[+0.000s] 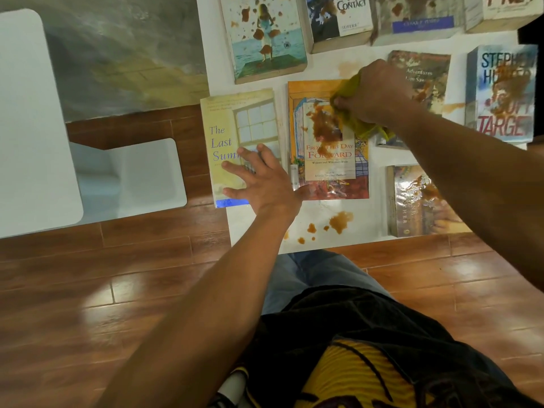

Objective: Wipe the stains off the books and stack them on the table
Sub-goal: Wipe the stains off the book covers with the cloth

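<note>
My right hand (372, 92) gripped the soft yellow cloth (353, 113) on the glossy, probably slippery orange book (328, 160), my spread left hand (259, 178) flat beside it.

- looks like a room in a home, not a shop or a lab
- wood plank floor (153, 275), glossy, reddish brown
- low white table (297, 222) strewn with stained paperback novels (266, 36)
- white moulded chair (38, 122) just beside it
- grey mottled rug or mat (123, 54) on the floor past the chair
- exact room type: cannot tell
</note>
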`<state>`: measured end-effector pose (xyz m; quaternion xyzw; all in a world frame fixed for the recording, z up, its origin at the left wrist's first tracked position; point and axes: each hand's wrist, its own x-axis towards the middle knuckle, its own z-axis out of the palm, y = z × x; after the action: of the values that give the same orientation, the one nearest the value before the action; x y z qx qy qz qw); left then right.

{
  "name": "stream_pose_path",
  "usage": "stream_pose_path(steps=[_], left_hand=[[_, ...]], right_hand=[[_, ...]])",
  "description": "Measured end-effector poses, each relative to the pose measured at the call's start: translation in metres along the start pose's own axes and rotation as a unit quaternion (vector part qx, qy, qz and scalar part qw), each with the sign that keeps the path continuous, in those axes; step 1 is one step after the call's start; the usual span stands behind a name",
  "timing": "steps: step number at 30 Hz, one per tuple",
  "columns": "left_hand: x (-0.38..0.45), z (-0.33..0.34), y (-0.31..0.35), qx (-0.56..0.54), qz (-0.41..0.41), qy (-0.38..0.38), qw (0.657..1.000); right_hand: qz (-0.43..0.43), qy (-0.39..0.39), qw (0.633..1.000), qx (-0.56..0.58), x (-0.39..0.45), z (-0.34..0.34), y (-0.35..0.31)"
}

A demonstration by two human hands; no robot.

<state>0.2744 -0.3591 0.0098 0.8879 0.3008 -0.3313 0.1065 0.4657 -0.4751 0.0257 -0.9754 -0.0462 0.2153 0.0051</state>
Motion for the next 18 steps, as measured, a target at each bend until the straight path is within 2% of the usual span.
stream_pose_path(steps=[5,9,12,16,18], left_hand=[[0.0003,0.0006,0.0001,-0.003,-0.002,0.001,1.0],[0.0,-0.0005,0.0002,-0.004,-0.001,0.005,1.0],[-0.0009,-0.0006,-0.0003,-0.005,0.001,0.005,1.0],[-0.0012,-0.0014,0.0002,-0.001,0.001,0.005,1.0],[-0.0005,-0.001,0.0011,-0.003,0.004,0.007,1.0]], right_hand=[[0.045,0.04,0.997,0.044,-0.001,-0.0012,0.0085],[0.033,0.013,0.998,0.046,-0.0058,-0.0005,0.0073],[0.058,0.041,0.995,0.064,-0.0066,-0.0022,0.0115],[0.016,0.012,0.999,0.045,-0.0074,-0.0006,0.0093],[0.022,0.02,0.999,0.038,-0.0058,-0.004,0.0116]])
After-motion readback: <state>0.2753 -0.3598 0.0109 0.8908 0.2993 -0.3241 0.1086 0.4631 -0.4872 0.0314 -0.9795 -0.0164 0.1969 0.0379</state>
